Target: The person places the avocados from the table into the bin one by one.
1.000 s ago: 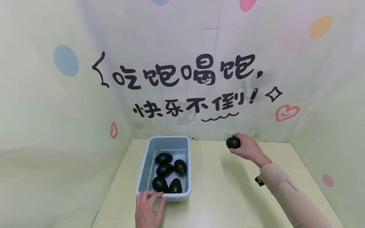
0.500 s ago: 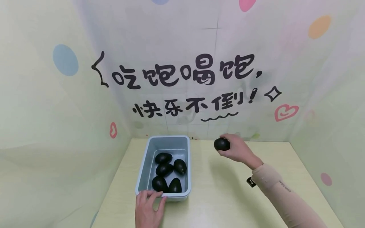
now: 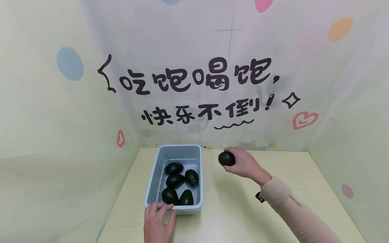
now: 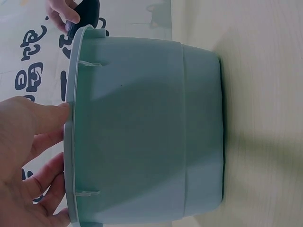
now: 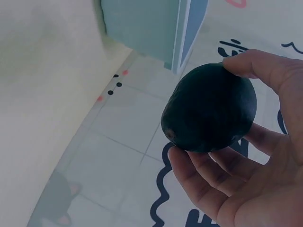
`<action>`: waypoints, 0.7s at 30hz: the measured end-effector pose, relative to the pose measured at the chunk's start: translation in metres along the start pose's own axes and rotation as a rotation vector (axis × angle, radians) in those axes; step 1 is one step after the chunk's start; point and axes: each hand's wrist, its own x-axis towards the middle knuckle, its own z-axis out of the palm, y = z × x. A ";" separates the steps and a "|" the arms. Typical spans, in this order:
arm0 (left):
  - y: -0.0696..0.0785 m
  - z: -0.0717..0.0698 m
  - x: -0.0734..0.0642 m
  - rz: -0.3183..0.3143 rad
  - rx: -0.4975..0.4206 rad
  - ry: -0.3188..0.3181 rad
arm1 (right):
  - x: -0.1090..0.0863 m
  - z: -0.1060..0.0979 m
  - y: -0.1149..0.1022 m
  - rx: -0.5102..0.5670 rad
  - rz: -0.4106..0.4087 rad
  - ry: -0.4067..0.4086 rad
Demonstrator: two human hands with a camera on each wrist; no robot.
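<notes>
In the head view a light blue plastic bin (image 3: 201, 189) stands on the table with several dark avocados (image 3: 175, 181) lying inside. The fingertips of my left hand (image 3: 158, 221) rest on the bin's near rim, and the left wrist view shows them along that rim (image 4: 71, 142) from outside. My right hand (image 3: 244, 163) grips one dark avocado (image 3: 226, 158) in the air, to the right of the bin. The right wrist view shows this avocado (image 5: 208, 109) between thumb and fingers, its stem scar facing the lower left.
A pale wood-look table (image 3: 231, 216) carries the bin. Behind it hangs a printed cloth backdrop (image 3: 212, 40) with black lettering, and similar cloth closes off the left and right sides.
My right hand has moved left toward the bin with the avocado in its grip, and slightly down. The left hand and the bin have stayed put.
</notes>
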 end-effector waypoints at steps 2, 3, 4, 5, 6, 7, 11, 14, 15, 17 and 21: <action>0.000 0.001 0.000 0.001 -0.004 0.003 | 0.001 0.002 -0.004 -0.011 -0.008 0.003; 0.000 0.001 0.000 0.001 -0.005 0.003 | 0.001 0.003 -0.007 -0.016 -0.011 0.003; 0.000 0.001 0.000 0.000 -0.009 0.004 | 0.001 0.003 -0.009 -0.021 -0.019 0.003; 0.000 0.001 0.000 0.002 -0.009 0.005 | 0.001 0.004 -0.011 -0.021 -0.023 0.001; 0.000 0.002 0.000 0.003 -0.008 0.006 | 0.002 0.005 -0.014 -0.019 -0.027 -0.002; 0.000 0.002 0.000 0.004 -0.009 0.008 | 0.002 0.006 -0.016 -0.016 -0.031 -0.007; -0.001 0.003 0.000 0.020 -0.012 0.022 | 0.003 0.012 -0.024 -0.013 -0.044 -0.024; -0.002 0.003 0.000 0.029 -0.015 0.028 | 0.004 0.018 -0.028 -0.012 -0.060 -0.040; -0.002 0.004 0.000 0.029 -0.015 0.029 | 0.005 0.020 -0.030 -0.010 -0.066 -0.047; -0.003 0.004 0.000 0.028 -0.010 0.027 | 0.006 0.025 -0.032 -0.010 -0.077 -0.057; -0.003 0.003 0.000 0.020 -0.007 0.019 | 0.008 0.031 -0.037 -0.020 -0.101 -0.061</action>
